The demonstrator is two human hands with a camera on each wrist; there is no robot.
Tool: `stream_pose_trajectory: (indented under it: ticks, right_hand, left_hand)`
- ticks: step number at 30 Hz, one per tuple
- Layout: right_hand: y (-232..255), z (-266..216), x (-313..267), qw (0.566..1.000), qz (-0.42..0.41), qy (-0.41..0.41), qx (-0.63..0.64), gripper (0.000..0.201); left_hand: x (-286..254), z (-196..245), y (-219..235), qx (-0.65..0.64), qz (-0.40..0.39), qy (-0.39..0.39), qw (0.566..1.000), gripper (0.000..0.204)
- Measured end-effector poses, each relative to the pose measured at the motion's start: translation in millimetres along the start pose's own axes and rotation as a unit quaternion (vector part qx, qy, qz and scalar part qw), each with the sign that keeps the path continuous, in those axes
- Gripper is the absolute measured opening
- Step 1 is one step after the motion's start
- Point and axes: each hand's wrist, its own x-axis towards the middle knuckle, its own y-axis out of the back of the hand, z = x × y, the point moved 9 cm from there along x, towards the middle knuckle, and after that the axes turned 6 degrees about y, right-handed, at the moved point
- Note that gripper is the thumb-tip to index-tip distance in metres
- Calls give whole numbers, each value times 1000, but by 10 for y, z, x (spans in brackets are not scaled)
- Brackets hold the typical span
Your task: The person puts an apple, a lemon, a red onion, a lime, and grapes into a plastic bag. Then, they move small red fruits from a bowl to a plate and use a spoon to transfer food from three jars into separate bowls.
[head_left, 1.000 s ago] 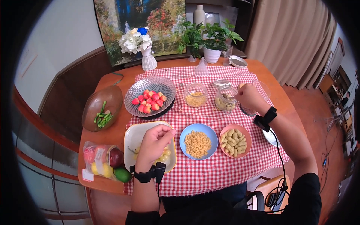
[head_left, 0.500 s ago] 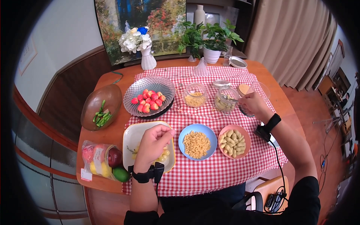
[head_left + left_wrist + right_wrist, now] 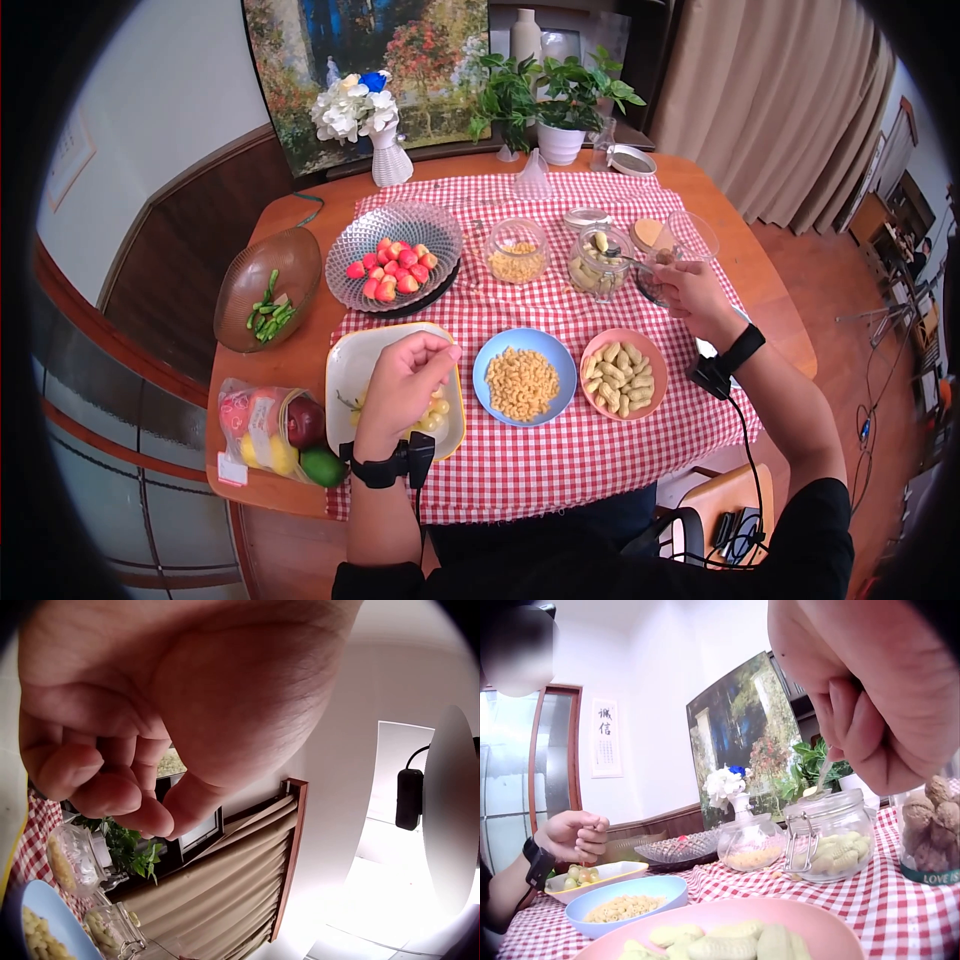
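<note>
One right hand pinches one slim spoon bearing a single peanut at the mouth of one clasped glass jar.
The one left hand hovers over a white tray, its grip narrow, thumb near fingertips, partly covering round, smooth grapes; two round bowls stand beside it on checked cloth over the wooden worktop: one blue bowl of curled pasta, one pink bowl of ridged peanuts, overlapping too much to count. The spoon's tip is hidden beneath its peanut; wrinkled walnuts are cut off at the right wrist view's edge.
</note>
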Motion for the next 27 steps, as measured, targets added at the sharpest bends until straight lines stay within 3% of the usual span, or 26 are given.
stream_pose_trajectory:
  ticks: [12,16,18,19,20,22,27]
  right_hand:
    - [483,-11,-826,1000,-17,-18,-12,17]
    - [611,90,-1082,987,11,36,-157,18]
    - [501,-80,-1207,911,-4,193,-364,20]
    - [393,-242,-1311,874,-10,220,-433,21]
    - [379,-252,-1316,875,-8,219,-432,21]
    - [311,-391,-1386,846,3,301,-439,20]
    - [311,-620,-1149,839,71,300,-448,21]
  left_hand:
    - [-8,13,27,8,19,9,1000,13]
    - [0,8,42,11,22,10,1000,14]
    - [8,-2,36,14,22,13,1000,14]
    - [8,-7,33,15,23,14,1000,14]
    - [10,-3,23,17,21,14,1000,14]
    - [8,-13,18,16,24,24,999,14]
    - [12,-20,-1,22,21,24,999,14]
